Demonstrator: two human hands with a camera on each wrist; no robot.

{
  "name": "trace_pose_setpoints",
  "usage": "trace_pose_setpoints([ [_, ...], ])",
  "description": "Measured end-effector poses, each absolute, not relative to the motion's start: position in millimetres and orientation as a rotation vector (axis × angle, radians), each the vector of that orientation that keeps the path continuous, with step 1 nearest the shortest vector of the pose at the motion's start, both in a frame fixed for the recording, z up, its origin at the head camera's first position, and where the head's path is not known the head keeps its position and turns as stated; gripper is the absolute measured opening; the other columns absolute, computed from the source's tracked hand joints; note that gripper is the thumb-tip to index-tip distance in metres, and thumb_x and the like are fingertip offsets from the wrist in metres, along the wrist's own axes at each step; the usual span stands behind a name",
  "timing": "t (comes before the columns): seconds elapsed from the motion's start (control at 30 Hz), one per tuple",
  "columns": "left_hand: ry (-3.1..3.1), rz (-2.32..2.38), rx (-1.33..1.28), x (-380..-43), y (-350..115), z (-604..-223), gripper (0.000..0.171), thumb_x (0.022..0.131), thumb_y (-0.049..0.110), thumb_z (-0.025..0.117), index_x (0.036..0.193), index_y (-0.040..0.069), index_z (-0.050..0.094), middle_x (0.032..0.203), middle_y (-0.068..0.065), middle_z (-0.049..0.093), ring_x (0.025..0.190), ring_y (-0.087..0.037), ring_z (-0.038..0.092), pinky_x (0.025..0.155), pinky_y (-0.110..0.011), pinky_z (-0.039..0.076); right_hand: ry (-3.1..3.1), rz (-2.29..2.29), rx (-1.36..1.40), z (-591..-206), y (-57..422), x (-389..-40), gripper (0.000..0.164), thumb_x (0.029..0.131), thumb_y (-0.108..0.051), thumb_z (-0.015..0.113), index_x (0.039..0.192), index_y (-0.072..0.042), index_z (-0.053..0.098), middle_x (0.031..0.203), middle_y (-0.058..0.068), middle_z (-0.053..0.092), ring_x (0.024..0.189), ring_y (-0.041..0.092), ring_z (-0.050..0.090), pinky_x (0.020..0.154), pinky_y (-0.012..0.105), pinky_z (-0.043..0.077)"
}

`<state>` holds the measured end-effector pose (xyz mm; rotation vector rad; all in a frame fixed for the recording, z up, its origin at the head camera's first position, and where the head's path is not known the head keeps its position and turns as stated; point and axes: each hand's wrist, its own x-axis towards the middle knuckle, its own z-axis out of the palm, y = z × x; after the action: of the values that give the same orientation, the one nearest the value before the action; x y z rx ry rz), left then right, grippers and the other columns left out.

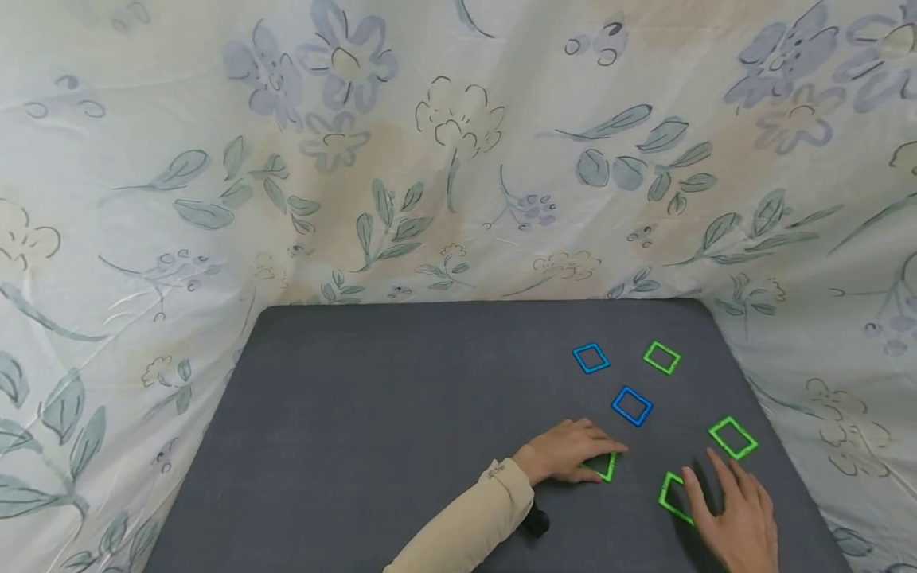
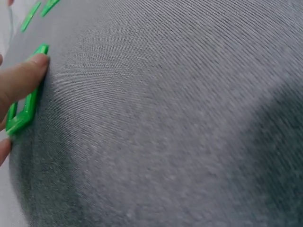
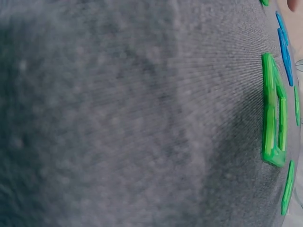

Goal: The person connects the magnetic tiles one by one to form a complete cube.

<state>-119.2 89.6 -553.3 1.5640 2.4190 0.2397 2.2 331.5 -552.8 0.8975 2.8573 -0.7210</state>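
Observation:
My left hand [image 1: 569, 450] grips a green square frame [image 1: 612, 468] lying on the dark table, thumb on its near side and fingers across the far side. In the left wrist view, the thumb [image 2: 28, 73] presses the edge of this green frame, while fingertips touch its other side. To the right, my right hand [image 1: 741, 513] has its fingers spread and relaxed, holding nothing. Beside its thumb lies another green square frame [image 1: 665, 492], partly hidden by the hand in the head view. The right wrist view shows that frame [image 3: 269, 111] with no fingers on it.
Two blue square frames, one nearer [image 1: 640, 396] and one farther [image 1: 602, 355], lie beyond my hands. Green frames rest at the far right [image 1: 668, 351] and above my right hand [image 1: 747, 432]. A floral cloth [image 1: 458, 239] hangs behind the grey table [image 1: 358, 414].

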Motion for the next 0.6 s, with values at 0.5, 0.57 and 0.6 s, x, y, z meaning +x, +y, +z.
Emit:
trace_pose_setpoints([
  [0.5, 2.669, 0.488, 1.395, -140.1, -15.2, -544.8, 0.066, 0.097, 0.042, 0.070, 0.156, 0.028, 0.043, 0.139, 0.008, 0.066, 0.119, -0.013, 0.058, 0.096, -0.031, 0.046, 2.946, -0.732, 0.806, -554.4, 339.2, 7.9, 0.073, 0.104, -0.053, 0.051, 0.156, -0.003, 0.039, 0.149, 0.039, 0.037, 0.136, 0.063, 0.028, 0.112, 0.074, 0.022],
  [0.57, 2.705, 0.498, 1.315, -144.3, -38.0, -544.1, 0.067, 0.097, 0.041, 0.071, 0.156, 0.028, 0.043, 0.140, 0.008, 0.066, 0.120, -0.014, 0.058, 0.097, -0.035, 0.046, 2.927, -0.729, 0.815, -555.0, 341.1, 9.0, 0.075, 0.103, -0.054, 0.051, 0.157, -0.005, 0.038, 0.150, 0.039, 0.036, 0.137, 0.064, 0.026, 0.112, 0.075, 0.021],
  [0.6, 2.714, 0.508, 1.275, -145.8, -48.7, -544.0, 0.067, 0.096, 0.040, 0.071, 0.156, 0.028, 0.042, 0.141, 0.008, 0.065, 0.121, -0.015, 0.058, 0.098, -0.036, 0.046, 2.919, -0.730, 0.811, -555.8, 342.3, 10.0, 0.075, 0.103, -0.054, 0.051, 0.158, -0.005, 0.037, 0.149, 0.039, 0.035, 0.137, 0.065, 0.026, 0.111, 0.075, 0.021],
])
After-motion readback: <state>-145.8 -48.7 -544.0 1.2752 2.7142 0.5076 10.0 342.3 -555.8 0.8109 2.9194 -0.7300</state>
